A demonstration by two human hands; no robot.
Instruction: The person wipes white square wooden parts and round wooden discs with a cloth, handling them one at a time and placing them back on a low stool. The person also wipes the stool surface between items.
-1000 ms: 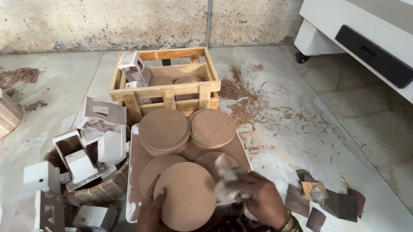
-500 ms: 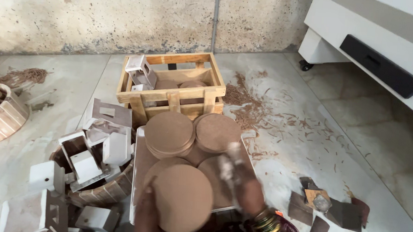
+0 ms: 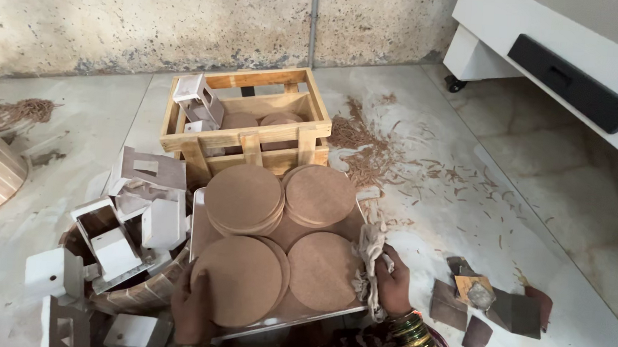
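Behind the tray (image 3: 200,220), on the floor (image 3: 467,199), stands a slatted wooden crate (image 3: 253,142) with more brown discs in its bottom and a small white wooden house (image 3: 196,100) leaning in its left corner. Wood shavings (image 3: 359,137) lie scattered right of the crate. Left of the tray, white wooden houses (image 3: 115,243) are heaped on a round basket (image 3: 141,292), pressing close against the tray's edge. Right of the tray, well apart, lie dark sandpaper scraps (image 3: 491,309). Far behind and right of the tray, a white cabinet (image 3: 570,61) stands by the wall.

On the tray sit four stacks of round, flat brown discs, matte and smooth-faced: two at the back (image 3: 243,198) (image 3: 320,194), touching each other, and two at the front. The left hand (image 3: 194,307) holds the front-left disc (image 3: 238,277) by its near edge, fingers curled under and thumb on top; that disc overlaps the one beneath it. The right hand (image 3: 392,281), with bangles at the wrist, has its fingers closed round a crumpled pale cloth (image 3: 370,254) held against the right edge of the front-right disc (image 3: 322,269).
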